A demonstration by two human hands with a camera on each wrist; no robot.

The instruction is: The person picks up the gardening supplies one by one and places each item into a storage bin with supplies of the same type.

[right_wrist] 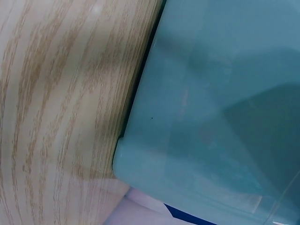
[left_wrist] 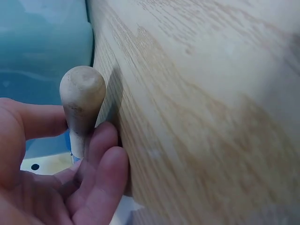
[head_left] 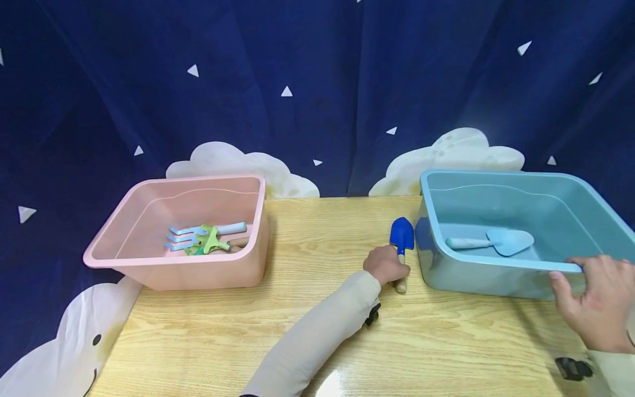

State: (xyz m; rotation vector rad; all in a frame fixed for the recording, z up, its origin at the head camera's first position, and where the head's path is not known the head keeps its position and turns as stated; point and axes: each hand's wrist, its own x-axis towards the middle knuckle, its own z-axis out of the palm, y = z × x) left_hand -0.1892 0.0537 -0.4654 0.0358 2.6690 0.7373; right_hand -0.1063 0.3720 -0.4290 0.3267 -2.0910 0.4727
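A small hand trowel with a blue blade [head_left: 402,234] lies on the table just left of the blue bin [head_left: 476,278]. My left hand [head_left: 386,265] pinches its wooden handle [left_wrist: 83,96] between thumb and fingers, as the left wrist view shows; the rounded handle end sticks out toward the camera. At the bin's front right, my right hand [head_left: 602,300] grips the rim, thumb outside and fingers over the edge. Inside that bin rests a light blue trowel [head_left: 511,242]. The right wrist view shows the bin's outer wall [right_wrist: 197,117] but not the hand.
To the left stands a pink bin [head_left: 198,275] holding a light blue hand fork [head_left: 232,228], a green tool [head_left: 212,240] and a wooden handle partly hidden by the bin wall. A dark blue curtain [head_left: 317,55] hangs behind the wooden table [head_left: 317,248].
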